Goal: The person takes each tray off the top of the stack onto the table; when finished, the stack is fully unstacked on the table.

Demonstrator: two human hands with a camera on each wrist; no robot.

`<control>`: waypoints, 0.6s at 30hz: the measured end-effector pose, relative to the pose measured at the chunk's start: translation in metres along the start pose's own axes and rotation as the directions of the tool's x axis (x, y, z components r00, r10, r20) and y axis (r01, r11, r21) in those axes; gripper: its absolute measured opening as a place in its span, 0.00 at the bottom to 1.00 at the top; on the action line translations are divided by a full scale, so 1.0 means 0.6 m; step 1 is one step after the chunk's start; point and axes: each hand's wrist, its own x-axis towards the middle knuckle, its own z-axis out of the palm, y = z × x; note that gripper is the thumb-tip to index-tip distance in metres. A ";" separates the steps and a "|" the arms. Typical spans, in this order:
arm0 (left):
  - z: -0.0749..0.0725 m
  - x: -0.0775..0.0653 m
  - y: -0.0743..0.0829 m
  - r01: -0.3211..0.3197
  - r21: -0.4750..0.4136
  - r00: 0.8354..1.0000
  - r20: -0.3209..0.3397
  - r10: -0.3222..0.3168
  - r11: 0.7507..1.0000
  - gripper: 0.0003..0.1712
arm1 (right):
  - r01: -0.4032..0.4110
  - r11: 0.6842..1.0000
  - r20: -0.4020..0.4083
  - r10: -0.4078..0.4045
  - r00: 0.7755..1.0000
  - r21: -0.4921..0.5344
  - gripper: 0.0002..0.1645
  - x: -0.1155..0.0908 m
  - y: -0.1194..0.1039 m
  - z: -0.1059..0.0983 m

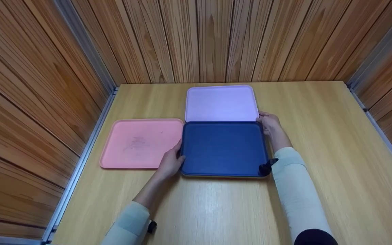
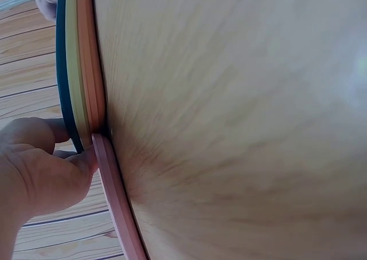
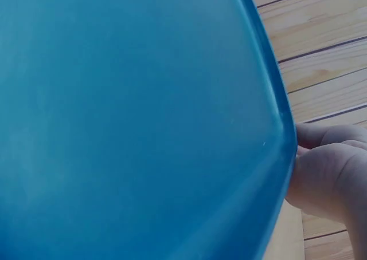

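Observation:
A dark blue tray lies at the centre of the table, on top of a yellow tray and an orange tray, whose edges show in the left wrist view. My left hand holds the blue tray's left edge, its fingers beside the pink tray. At the far right corner, my right hand grips the blue tray's edge, close to the lavender tray. Some fingertips of both hands are hidden behind the tray edges.
The lavender tray lies behind the stack and the pink tray to its left, both on the wooden table. Wood-plank walls with metal rails border the table at the back and sides.

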 end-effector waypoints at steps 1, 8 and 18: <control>0.000 0.001 0.001 0.002 0.001 1.000 -0.003 -0.002 1.000 0.41 | 0.008 1.000 0.002 -0.008 1.000 -0.011 0.34 0.001 -0.001 0.000; 0.003 0.000 0.000 -0.012 -0.004 1.000 -0.017 0.012 1.000 0.41 | 0.027 0.998 -0.037 -0.030 0.999 -0.061 0.31 -0.005 -0.003 0.001; 0.005 0.000 0.001 -0.003 -0.026 1.000 -0.019 0.003 1.000 0.41 | 0.066 0.994 -0.053 -0.071 0.996 -0.083 0.31 -0.022 -0.013 0.000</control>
